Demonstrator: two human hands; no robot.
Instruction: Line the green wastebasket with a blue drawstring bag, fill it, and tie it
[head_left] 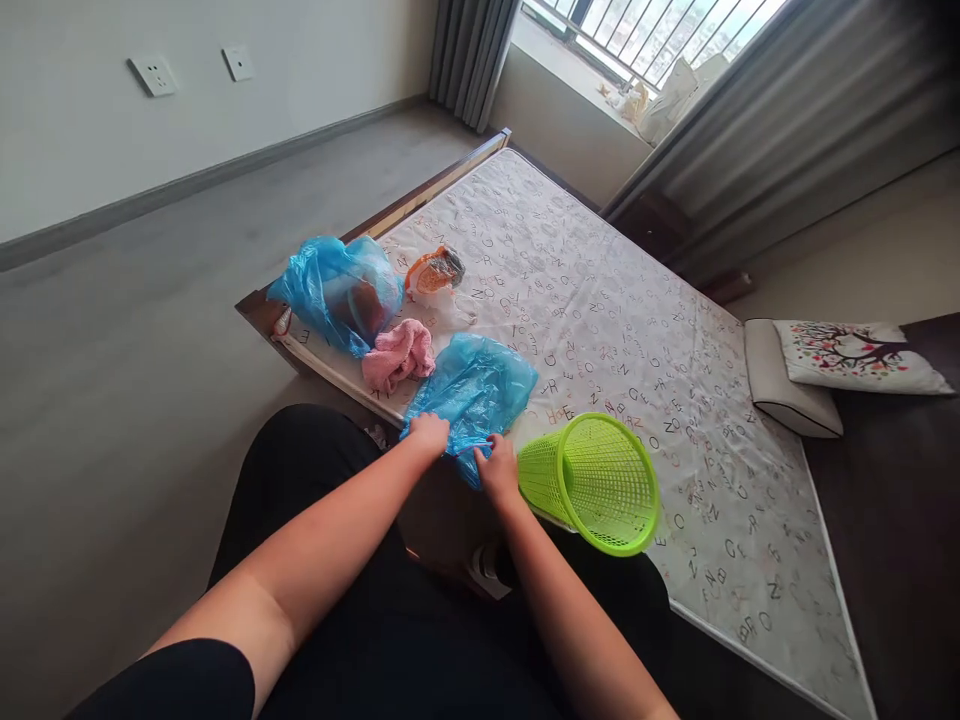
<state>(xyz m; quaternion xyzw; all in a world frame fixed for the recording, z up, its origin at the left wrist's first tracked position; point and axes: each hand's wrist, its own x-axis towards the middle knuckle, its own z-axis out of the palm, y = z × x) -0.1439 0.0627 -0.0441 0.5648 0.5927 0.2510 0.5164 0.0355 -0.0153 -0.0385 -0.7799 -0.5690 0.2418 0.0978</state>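
A thin blue plastic bag (484, 385) is stretched between my two hands over the near edge of the mattress. My left hand (429, 436) is closed on its near left edge. My right hand (498, 466) pinches the bag's edge on the right, where a thin pinkish strip runs between the hands. Right beside that hand a green mesh wastebasket (540, 470) lies tilted, its mouth facing right and toward me. A crumpled pink cloth (397, 355) lies just beyond the bag on the left.
Another blue plastic bag (330, 285), with something reddish-brown inside, sits at the mattress corner. Near it lies a clear wrapper with an orange label (435, 275). The letter-printed mattress (600, 300) rests on a wooden frame (442, 185). Cushions (862, 355) stand far right.
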